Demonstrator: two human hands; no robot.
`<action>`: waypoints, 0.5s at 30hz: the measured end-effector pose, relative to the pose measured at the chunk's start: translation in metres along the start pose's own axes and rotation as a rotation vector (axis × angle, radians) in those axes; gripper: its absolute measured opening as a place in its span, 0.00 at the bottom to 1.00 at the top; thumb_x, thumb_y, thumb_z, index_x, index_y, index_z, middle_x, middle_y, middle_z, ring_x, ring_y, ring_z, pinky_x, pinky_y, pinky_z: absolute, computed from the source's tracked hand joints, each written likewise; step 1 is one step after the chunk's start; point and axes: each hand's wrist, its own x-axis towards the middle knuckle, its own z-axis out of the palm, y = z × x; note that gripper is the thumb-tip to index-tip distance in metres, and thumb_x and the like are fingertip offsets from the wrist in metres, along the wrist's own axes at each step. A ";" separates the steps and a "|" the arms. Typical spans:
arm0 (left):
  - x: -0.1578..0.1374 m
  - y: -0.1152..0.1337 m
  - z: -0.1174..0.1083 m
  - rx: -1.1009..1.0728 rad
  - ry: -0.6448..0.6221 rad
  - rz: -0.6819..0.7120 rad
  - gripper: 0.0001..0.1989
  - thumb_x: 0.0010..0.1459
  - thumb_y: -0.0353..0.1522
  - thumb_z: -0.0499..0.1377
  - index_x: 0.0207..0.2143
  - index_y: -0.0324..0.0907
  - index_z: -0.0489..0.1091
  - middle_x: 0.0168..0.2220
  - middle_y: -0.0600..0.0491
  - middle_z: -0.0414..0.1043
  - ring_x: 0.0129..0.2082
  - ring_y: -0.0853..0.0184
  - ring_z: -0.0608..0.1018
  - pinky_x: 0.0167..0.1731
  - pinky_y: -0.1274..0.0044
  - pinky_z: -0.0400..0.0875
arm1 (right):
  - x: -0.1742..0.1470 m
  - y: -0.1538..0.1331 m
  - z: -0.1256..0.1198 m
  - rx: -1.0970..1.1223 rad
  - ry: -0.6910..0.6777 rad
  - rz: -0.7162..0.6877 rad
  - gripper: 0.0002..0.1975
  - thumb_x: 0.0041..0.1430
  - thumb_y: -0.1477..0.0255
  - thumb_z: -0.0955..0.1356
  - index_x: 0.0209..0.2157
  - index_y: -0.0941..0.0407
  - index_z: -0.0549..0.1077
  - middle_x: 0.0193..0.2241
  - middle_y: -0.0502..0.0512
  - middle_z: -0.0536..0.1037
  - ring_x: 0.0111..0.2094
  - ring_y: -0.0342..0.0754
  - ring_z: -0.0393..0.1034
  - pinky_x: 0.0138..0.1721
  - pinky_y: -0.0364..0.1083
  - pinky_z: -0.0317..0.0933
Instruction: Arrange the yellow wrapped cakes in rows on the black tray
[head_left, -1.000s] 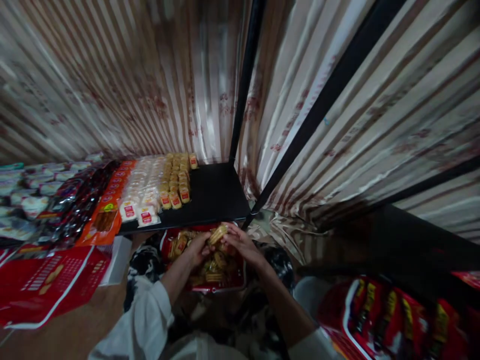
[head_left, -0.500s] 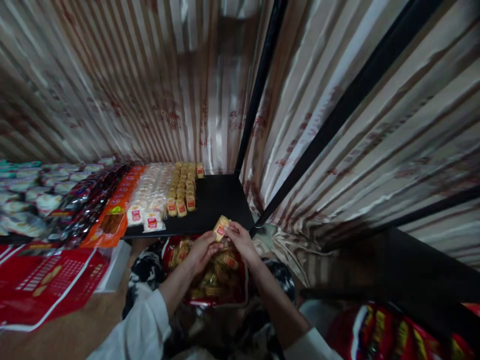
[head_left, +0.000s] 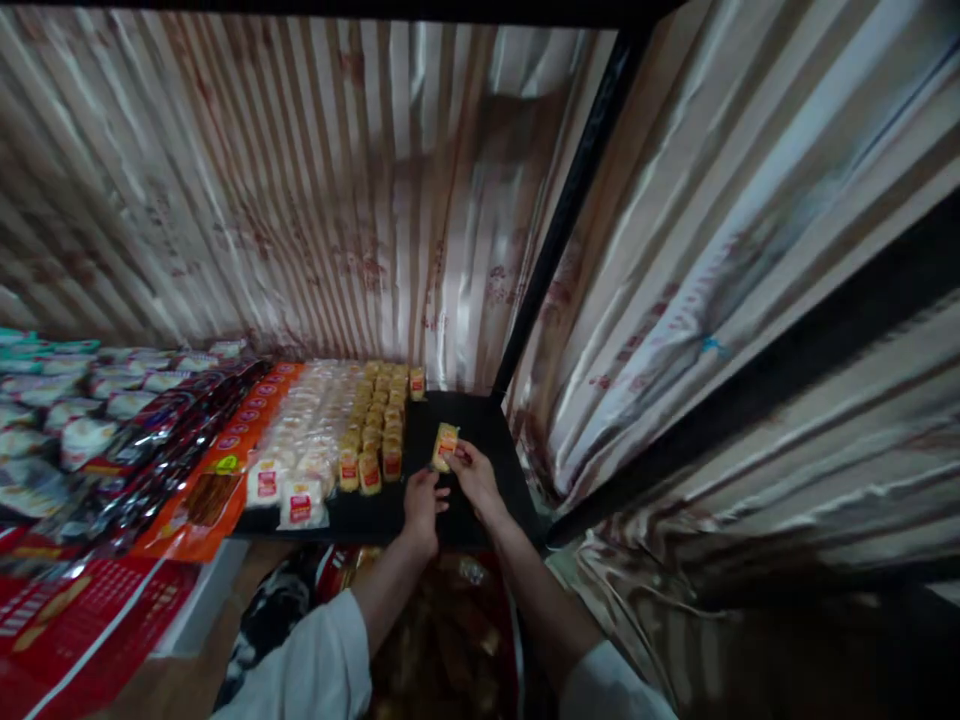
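Note:
My right hand point(head_left: 476, 478) pinches a small yellow snack packet point(head_left: 445, 446) with a red label, holding it over the black shelf point(head_left: 439, 408). Just below and left of the packet is my left hand point(head_left: 424, 505), its fingers apart and slightly bent; a fingertip comes close to the packet's lower edge, and I cannot tell if it touches. Rows of matching yellow packets point(head_left: 371, 430) stand on the shelf to the left, with a single one point(head_left: 417, 383) at the back starting another row. Beneath my forearms a red bag point(head_left: 517, 640) holds more such packets, dim and blurred.
Left of the yellow rows lie white wrapped packets point(head_left: 302, 470), orange packs point(head_left: 206, 495), dark shiny packs point(head_left: 165, 405) and white-topped packs point(head_left: 86, 435). A black post point(head_left: 555, 250) rises at the shelf's back right corner. Striped curtains point(head_left: 337, 200) hang behind. A red package point(head_left: 90, 620) lies lower left.
Both hands have moved forward from above the red bag to over the shelf, carrying the yellow packet. The left hand has come away from beside the packet. The view has shifted.

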 end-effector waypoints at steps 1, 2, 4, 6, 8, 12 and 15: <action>0.006 0.004 0.005 0.004 0.025 0.033 0.11 0.58 0.29 0.54 0.43 0.39 0.66 0.44 0.47 0.72 0.30 0.74 0.77 0.20 0.86 0.65 | 0.014 0.002 0.004 -0.029 0.017 -0.010 0.17 0.42 0.62 0.69 0.36 0.53 0.73 0.29 0.51 0.76 0.32 0.48 0.71 0.38 0.48 0.65; 0.012 0.008 0.011 0.005 0.038 0.061 0.11 0.58 0.29 0.52 0.44 0.39 0.66 0.47 0.47 0.70 0.35 0.73 0.77 0.22 0.86 0.66 | 0.027 0.004 0.008 -0.064 0.043 -0.019 0.17 0.43 0.62 0.69 0.36 0.53 0.73 0.29 0.51 0.75 0.32 0.48 0.70 0.38 0.48 0.64; 0.025 0.015 0.020 -0.006 0.038 0.105 0.12 0.59 0.28 0.50 0.45 0.41 0.67 0.50 0.48 0.70 0.43 0.70 0.75 0.26 0.86 0.68 | 0.052 0.008 0.016 -0.153 0.099 -0.040 0.16 0.44 0.62 0.68 0.36 0.53 0.73 0.27 0.49 0.74 0.31 0.47 0.69 0.38 0.47 0.63; 0.037 0.022 0.028 -0.046 0.026 0.137 0.13 0.59 0.28 0.51 0.45 0.41 0.69 0.50 0.50 0.70 0.48 0.68 0.73 0.33 0.84 0.70 | 0.074 0.012 0.023 -0.240 0.127 -0.066 0.15 0.45 0.62 0.67 0.36 0.53 0.74 0.26 0.48 0.73 0.30 0.46 0.68 0.38 0.46 0.63; 0.049 0.028 0.035 -0.093 0.020 0.149 0.13 0.60 0.30 0.51 0.44 0.42 0.71 0.51 0.50 0.70 0.51 0.67 0.71 0.40 0.81 0.70 | 0.093 0.015 0.030 -0.314 0.135 -0.094 0.14 0.48 0.64 0.66 0.37 0.52 0.75 0.26 0.48 0.73 0.29 0.46 0.67 0.37 0.45 0.63; 0.069 0.039 0.046 -0.155 0.019 0.101 0.13 0.61 0.33 0.51 0.45 0.42 0.70 0.55 0.51 0.68 0.55 0.66 0.69 0.45 0.79 0.69 | 0.120 0.019 0.044 -0.438 0.143 -0.113 0.13 0.51 0.68 0.65 0.39 0.53 0.75 0.29 0.50 0.74 0.31 0.46 0.67 0.39 0.45 0.62; 0.079 0.045 0.054 -0.193 0.038 0.092 0.13 0.62 0.33 0.51 0.46 0.42 0.70 0.55 0.51 0.68 0.55 0.66 0.69 0.46 0.79 0.69 | 0.134 0.020 0.052 -0.477 0.116 -0.124 0.14 0.52 0.68 0.66 0.42 0.54 0.75 0.32 0.52 0.75 0.34 0.46 0.68 0.40 0.45 0.63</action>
